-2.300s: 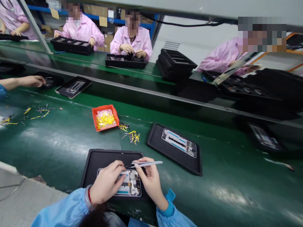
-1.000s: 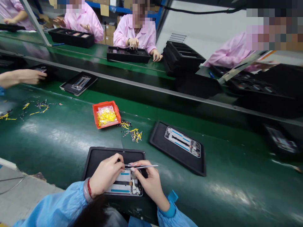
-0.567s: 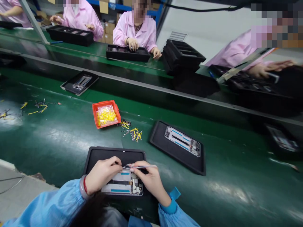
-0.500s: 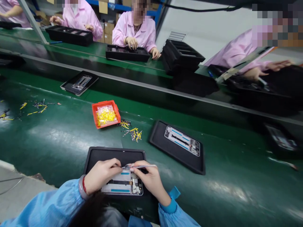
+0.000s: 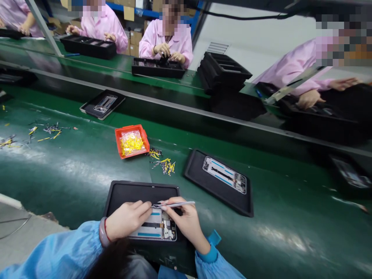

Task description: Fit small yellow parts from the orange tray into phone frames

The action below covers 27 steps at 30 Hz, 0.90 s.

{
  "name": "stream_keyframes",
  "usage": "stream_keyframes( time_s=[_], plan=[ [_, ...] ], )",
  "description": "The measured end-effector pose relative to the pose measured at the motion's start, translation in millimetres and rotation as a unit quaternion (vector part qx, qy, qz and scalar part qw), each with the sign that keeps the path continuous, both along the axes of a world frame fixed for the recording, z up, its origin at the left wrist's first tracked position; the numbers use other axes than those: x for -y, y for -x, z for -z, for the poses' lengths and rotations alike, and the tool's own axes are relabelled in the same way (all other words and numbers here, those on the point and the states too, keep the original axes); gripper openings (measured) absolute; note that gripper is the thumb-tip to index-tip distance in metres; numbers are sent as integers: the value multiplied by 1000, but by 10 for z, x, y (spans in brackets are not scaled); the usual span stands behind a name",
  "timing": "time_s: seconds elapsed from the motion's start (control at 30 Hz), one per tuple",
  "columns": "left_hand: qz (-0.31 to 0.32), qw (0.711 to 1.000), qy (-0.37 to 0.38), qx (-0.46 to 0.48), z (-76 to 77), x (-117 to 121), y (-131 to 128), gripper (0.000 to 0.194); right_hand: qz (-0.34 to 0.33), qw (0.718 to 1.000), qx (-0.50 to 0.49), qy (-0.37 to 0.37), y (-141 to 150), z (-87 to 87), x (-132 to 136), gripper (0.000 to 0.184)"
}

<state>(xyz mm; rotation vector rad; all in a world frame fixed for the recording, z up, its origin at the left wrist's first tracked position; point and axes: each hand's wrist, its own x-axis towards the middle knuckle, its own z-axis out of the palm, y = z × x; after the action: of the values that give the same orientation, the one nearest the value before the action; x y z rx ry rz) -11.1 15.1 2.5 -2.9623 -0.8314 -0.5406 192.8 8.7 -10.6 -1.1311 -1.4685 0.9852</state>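
Note:
In front of me a phone frame (image 5: 149, 219) lies on a black tray (image 5: 130, 190). It has blue strips, a dark flex cable and an exposed circuit board. My right hand (image 5: 186, 219) pinches a pair of tweezers (image 5: 183, 204), whose tips reach the frame's upper edge. My left hand (image 5: 128, 220) rests over the frame's left part. Its fingers are bent and pressed together at that same edge, by the tweezer tips. Whatever small thing may be between these fingertips is hidden.
Beyond the tray stands a red bin (image 5: 118, 144) of yellow pieces, with loose yellow-and-dark strips (image 5: 167, 166) beside it. A second black tray (image 5: 193, 170) bearing a phone frame lies to the right. Co-workers in pink sit across the line, near stacked black boxes (image 5: 223, 69).
My left hand has slid slightly right along the frame's edge, its fingers lying flatter. My right hand keeps the tweezers there. Across the line, a co-worker's hand has moved to the black box.

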Motion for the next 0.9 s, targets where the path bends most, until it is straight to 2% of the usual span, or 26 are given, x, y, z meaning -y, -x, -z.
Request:
stream_keyframes(
  time_s=[0.37, 0.53, 0.6, 0.77, 0.9],
  plan=[
    [-13, 1000, 7, 7, 77, 9, 6, 28, -23, 999, 29, -35, -30, 5, 7, 8],
    [-12, 1000, 24, -10, 119, 2, -18, 18, -42, 996, 45, -67, -14, 15, 8, 4],
    [-12, 999, 30, -25, 129, 0, -31, 14, -29, 996, 44, -72, -17, 26, 21, 4],
    [-7, 998, 42, -50, 112, -12, -63, 11, 76, 994, -12, -83, -32, 30, 60, 7],
    [-6, 998, 52, -44, 106, -1, -71, 10, 58, 995, 36, -75, -18, 25, 50, 11]
  ],
)
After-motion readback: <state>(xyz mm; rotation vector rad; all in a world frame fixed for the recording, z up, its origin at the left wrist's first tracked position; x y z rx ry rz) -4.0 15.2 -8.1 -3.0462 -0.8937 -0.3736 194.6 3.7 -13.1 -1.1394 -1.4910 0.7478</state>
